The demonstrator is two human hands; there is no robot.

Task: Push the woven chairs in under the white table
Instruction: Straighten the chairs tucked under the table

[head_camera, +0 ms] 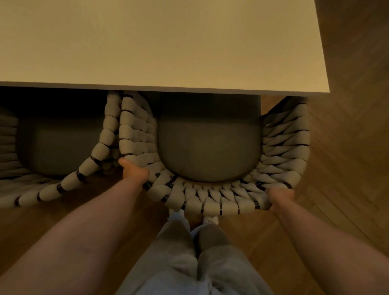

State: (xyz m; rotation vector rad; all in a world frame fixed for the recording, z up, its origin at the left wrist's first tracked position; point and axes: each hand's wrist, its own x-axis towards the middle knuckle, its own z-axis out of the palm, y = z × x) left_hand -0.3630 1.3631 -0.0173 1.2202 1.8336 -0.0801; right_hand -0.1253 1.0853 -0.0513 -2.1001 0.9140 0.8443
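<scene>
While half under the white table (151, 39), right woven chair (208, 195), both hands (134, 171) grasping its rim.

Smooth matt white table (151, 39). Thick cloth-like rope woven over dark frame on woven chair (208, 202). Matt grey fabric seat cushion (207, 148). Wooden herringbone floor (366, 114).

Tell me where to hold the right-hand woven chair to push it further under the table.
Grip the curved top rim of the right woven chair from behind, one hand per side, as the left hand and right hand do. The rim bows toward you; the white table covers its front.
</scene>
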